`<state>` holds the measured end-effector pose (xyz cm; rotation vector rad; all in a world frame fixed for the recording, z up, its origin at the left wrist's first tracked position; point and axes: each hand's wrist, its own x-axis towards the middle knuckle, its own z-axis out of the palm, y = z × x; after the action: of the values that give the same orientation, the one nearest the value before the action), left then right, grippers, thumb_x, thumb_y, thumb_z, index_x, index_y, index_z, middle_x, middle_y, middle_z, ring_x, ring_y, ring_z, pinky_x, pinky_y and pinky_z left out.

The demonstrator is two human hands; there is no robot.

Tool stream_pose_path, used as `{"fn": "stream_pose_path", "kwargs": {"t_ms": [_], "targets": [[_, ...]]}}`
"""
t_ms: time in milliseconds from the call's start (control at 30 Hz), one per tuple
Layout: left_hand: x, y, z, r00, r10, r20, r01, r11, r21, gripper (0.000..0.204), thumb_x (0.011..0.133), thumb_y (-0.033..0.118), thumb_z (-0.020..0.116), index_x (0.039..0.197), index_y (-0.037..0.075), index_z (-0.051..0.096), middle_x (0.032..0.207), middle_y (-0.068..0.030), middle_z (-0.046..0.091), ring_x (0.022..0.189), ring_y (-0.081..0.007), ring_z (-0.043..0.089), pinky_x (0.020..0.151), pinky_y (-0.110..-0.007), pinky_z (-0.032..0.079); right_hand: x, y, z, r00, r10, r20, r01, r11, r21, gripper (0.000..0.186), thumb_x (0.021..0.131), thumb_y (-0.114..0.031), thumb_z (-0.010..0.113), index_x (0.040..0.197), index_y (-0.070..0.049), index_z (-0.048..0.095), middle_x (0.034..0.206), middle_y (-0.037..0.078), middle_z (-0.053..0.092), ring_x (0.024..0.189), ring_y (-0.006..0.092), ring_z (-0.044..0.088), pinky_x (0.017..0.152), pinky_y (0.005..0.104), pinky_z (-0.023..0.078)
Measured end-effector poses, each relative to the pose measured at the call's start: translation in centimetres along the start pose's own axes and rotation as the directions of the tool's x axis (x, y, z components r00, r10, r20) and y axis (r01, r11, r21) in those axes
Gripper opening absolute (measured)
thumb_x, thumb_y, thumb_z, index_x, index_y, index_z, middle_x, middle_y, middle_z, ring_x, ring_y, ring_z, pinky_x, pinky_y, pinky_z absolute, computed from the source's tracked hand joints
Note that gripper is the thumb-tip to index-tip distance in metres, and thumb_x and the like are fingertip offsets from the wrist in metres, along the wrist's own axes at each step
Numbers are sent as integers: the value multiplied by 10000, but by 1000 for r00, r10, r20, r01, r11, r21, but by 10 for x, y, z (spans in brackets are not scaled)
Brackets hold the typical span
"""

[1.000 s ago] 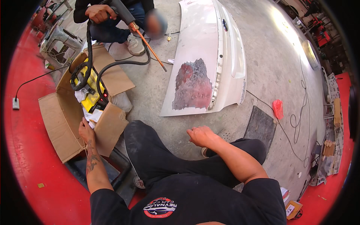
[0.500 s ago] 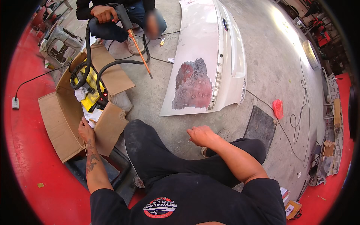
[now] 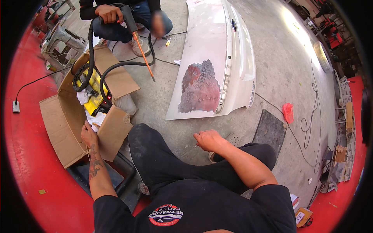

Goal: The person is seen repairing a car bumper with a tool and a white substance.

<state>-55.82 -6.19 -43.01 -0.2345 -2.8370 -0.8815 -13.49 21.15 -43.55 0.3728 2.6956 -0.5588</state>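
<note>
My left hand (image 3: 89,133) is at the near side of an open cardboard box (image 3: 62,134), its curled fingers against a small white piece there; what they grip is unclear. Inside that box sits a yellow and black machine (image 3: 93,103) with a small red display, white paper around it. Over my bent right leg, my right hand (image 3: 208,140) hangs loosely closed, with nothing seen in it. Ahead lies a white car trunk lid (image 3: 202,42) with a sanded grey and reddish patch (image 3: 200,87). Another person's hand (image 3: 109,14) holds a black pistol-grip tool (image 3: 129,19) with a copper rod (image 3: 143,54).
Thick black hose (image 3: 116,66) runs from the box to the tool. A dark flat mat (image 3: 269,131) and a red plastic bag (image 3: 287,113) lie on the right, near loose cables (image 3: 307,132). A grey plastic stool (image 3: 64,40) stands at far left.
The other person's tool and its rod tip have shifted slightly. My two hands stay where they were.
</note>
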Motion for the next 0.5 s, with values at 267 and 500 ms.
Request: {"fn": "stream_pose_path", "kwargs": {"t_ms": [267, 500], "targets": [[2, -2, 1, 1000, 0, -16, 0, 1000, 6, 488, 908, 441, 475, 825, -8, 648, 765, -178, 649, 725, -320, 618, 674, -404, 451, 0, -1, -2, 1000, 9, 1, -9, 1000, -3, 213, 807, -254, 603, 913, -74, 559, 813, 114, 624, 747, 298, 642, 624, 421, 496], [1, 0, 0, 1000, -5, 16, 5, 1000, -23, 493, 898, 431, 494, 854, -36, 645, 765, -159, 653, 716, -264, 610, 683, -378, 449, 0, 0, -3, 1000, 14, -17, -14, 1000, 18, 187, 808, -236, 594, 893, -72, 566, 817, 118, 624, 743, 301, 641, 623, 423, 496]]}}
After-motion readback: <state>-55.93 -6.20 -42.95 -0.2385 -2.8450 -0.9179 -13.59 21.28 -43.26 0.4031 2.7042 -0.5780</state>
